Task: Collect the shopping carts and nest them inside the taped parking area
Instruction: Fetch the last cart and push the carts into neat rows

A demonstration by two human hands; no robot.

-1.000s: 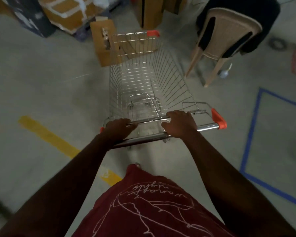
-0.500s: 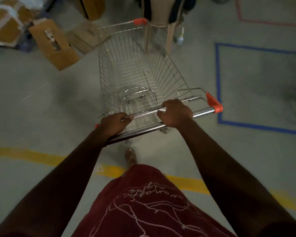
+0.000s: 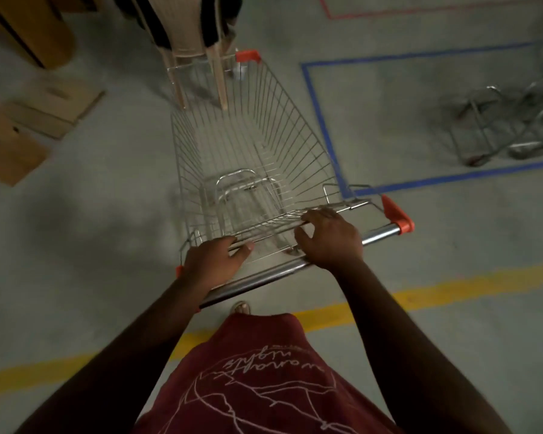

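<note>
Since half a second ago the view swung right: blue taped parking area (image 3: pixel 322 126) now shows more fully, with parked carts (image 3: pixel 511 126) blurred inside it at far right, and the chair (image 3: pixel 198 42) sits dead ahead of the cart front instead of off to one side. Both hands have loosened from a full wrap on the bar to a looser lie. Head view: shopping cart (image 3: pixel 251 145), empty wire basket, directly ahead of both hands, its front rim just beside the chair legs; whether touching, can't tell. Left hand (image 3: pixel 215 261) rests on the chrome handle bar (image 3: pixel 264 277) near its left end, fingers reaching forward onto the folded wire seat flap (image 3: pixel 270 227), thumb out, loosely curled, not a tight grip. Right hand (image 3: pixel 329 242) is on the bar right of centre, palm on the bar, fingers spread and bent over the flap's top wire, thumb tucked toward the basket. Orange end cap (image 3: pixel 397 214) is right of the right hand. Parking area corner lies just beyond and right of that hand; cart is outside the tape. Yellow floor line (image 3: pixel 452 292) runs behind the hands, under the forearms. Cardboard boxes (image 3: pixel 22 136) are far left of the left hand.
</note>
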